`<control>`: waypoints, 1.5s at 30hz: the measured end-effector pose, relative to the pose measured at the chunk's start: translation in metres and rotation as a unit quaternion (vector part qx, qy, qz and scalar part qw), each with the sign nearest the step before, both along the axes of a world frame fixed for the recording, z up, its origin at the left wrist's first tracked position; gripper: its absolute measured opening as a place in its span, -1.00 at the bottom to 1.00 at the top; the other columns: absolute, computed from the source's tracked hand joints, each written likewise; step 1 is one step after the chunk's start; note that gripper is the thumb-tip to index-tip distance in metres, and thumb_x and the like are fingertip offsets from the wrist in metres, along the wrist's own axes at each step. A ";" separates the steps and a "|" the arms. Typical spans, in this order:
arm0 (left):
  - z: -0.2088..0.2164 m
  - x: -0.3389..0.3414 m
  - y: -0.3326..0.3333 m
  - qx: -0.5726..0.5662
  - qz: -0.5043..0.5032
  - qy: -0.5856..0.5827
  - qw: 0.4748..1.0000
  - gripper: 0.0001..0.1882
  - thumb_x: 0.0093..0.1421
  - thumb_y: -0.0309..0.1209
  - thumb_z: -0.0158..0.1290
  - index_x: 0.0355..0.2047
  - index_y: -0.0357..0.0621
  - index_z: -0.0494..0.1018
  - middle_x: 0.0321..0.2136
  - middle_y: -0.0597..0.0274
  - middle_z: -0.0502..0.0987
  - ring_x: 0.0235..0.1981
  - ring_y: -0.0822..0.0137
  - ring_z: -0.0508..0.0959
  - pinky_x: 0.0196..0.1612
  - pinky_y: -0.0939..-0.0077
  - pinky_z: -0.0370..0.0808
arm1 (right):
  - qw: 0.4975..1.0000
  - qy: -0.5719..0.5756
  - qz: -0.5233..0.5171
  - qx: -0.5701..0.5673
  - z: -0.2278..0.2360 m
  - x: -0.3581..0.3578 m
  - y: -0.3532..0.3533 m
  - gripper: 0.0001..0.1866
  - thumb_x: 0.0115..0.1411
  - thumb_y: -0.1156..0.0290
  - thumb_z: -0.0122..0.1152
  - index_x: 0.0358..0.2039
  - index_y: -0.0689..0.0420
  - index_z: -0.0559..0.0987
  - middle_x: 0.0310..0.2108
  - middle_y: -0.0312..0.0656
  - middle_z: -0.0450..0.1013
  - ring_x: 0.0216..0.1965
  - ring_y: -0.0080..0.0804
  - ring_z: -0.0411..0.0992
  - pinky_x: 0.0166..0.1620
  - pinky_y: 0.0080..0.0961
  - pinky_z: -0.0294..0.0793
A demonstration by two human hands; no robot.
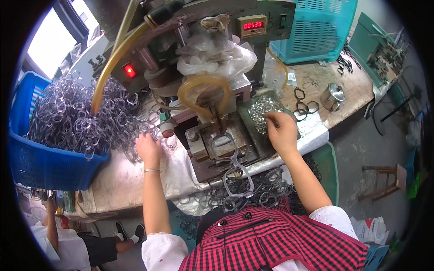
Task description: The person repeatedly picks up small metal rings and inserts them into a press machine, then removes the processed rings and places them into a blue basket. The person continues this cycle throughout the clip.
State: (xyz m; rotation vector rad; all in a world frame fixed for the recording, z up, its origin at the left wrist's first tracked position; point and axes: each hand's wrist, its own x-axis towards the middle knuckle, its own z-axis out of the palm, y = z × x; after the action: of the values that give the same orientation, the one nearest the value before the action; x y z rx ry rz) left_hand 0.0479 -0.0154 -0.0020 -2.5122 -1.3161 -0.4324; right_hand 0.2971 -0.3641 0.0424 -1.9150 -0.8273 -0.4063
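Picking is best done singly, right hand (282,129) over metal bits (261,109), left hand (148,148) by frames (124,136), both half-curled, holds unclear.

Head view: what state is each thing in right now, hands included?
Left hand: fingers bent, at loose clear frames; grip unclear
Right hand: fingertips close together over the parts tray; grip unclear
Parts tray: holding many small shiny pieces
Clear frame: one end in the press fixture, the other hanging in front
Blue basket: heaped above its rim
Red indicator: lit
Counter display: lit
Plastic bag: crumpled
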 end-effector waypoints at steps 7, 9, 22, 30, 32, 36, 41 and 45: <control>-0.008 -0.008 -0.042 -0.039 -0.123 -0.196 0.972 -0.86 0.09 -0.43 0.21 -0.33 -0.18 0.59 -0.29 0.10 0.50 -0.19 0.02 0.47 -0.10 0.17 0.43 | 0.991 0.126 -0.034 0.022 -0.007 -0.008 -0.045 -0.88 0.04 0.57 0.32 -0.35 0.19 0.65 -0.38 -0.15 0.58 -0.33 -0.27 0.53 -0.19 -0.40 0.48; 0.017 -0.006 -0.059 0.007 -0.121 -0.232 0.965 -0.86 0.17 -0.40 0.19 -0.32 -0.22 0.59 -0.31 0.07 0.48 -0.21 0.00 0.47 -0.11 0.21 0.43 | 0.988 0.144 -0.012 0.049 0.002 -0.012 -0.038 -0.88 0.04 0.56 0.32 -0.35 0.20 0.66 -0.36 -0.15 0.59 -0.31 -0.30 0.54 -0.17 -0.41 0.48; 0.139 0.014 -0.163 -0.396 -0.398 -0.658 0.503 -0.67 0.47 -0.16 -0.24 -0.18 -0.16 0.35 -0.35 0.01 0.57 -0.38 0.28 0.57 -0.36 0.44 0.61 | 0.914 0.257 0.239 0.205 0.061 -0.067 0.045 -0.56 0.13 0.63 0.23 0.06 0.33 0.45 -0.10 -0.07 0.55 -0.15 -0.47 0.56 -0.01 -0.54 0.49; 0.195 0.045 -0.174 -0.214 -0.389 -0.599 0.666 -0.69 0.47 -0.32 -0.38 -0.21 -0.29 0.29 -0.37 -0.22 0.57 -0.46 0.16 0.56 -0.31 0.42 0.57 | 0.845 0.369 0.287 0.262 0.087 -0.091 0.039 -0.47 0.18 0.62 0.18 0.18 0.30 0.34 -0.04 -0.04 0.53 -0.05 -0.47 0.52 0.07 -0.53 0.42; 0.190 0.036 -0.191 -0.248 -0.425 -0.584 0.646 -0.71 0.44 -0.33 -0.38 -0.26 -0.25 0.27 -0.51 -0.11 0.54 -0.51 0.23 0.54 -0.39 0.46 0.54 | 0.876 0.335 0.279 0.206 0.085 -0.087 0.031 -0.52 0.16 0.58 0.21 0.13 0.26 0.42 0.00 0.00 0.51 0.01 -0.35 0.50 0.09 -0.47 0.43; 0.174 0.011 -0.219 -0.720 -0.351 -0.427 0.420 -0.72 0.42 -0.23 -0.23 -0.20 -0.22 0.30 -0.37 -0.33 0.61 -0.46 0.07 0.65 -0.46 0.44 0.61 | 0.986 -0.077 0.010 -0.151 0.039 -0.023 -0.007 -0.69 0.04 0.49 0.33 -0.15 0.17 0.65 0.05 0.09 0.45 0.18 0.03 0.39 0.13 -0.19 0.42; 0.140 0.041 -0.225 -0.894 -0.218 -0.282 0.273 -0.60 0.48 -0.18 -0.30 -0.17 -0.26 0.41 -0.32 -0.29 0.62 -0.43 0.24 0.66 -0.49 0.57 0.59 | 0.978 -0.132 -0.031 -0.160 -0.016 0.017 -0.017 -0.83 -0.02 0.44 0.38 -0.37 0.17 0.64 -0.02 0.05 0.48 0.13 0.08 0.38 0.08 -0.13 0.42; 0.122 0.052 -0.230 -0.886 -0.166 -0.337 0.271 -0.59 0.46 -0.21 -0.27 -0.23 -0.28 0.46 -0.40 -0.33 0.62 -0.63 0.23 0.63 -0.47 0.47 0.65 | 0.994 -0.024 -0.021 -0.103 -0.006 0.018 -0.010 -0.86 0.00 0.43 0.36 -0.39 0.16 0.63 -0.07 -0.01 0.52 0.06 0.03 0.42 0.08 -0.19 0.41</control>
State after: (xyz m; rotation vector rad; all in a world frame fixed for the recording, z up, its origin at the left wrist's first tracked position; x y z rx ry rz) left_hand 0.1000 -0.2456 0.1201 -4.9827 -2.0657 0.6179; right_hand 0.3153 -0.3744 0.0365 -2.1244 -0.8888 -0.4064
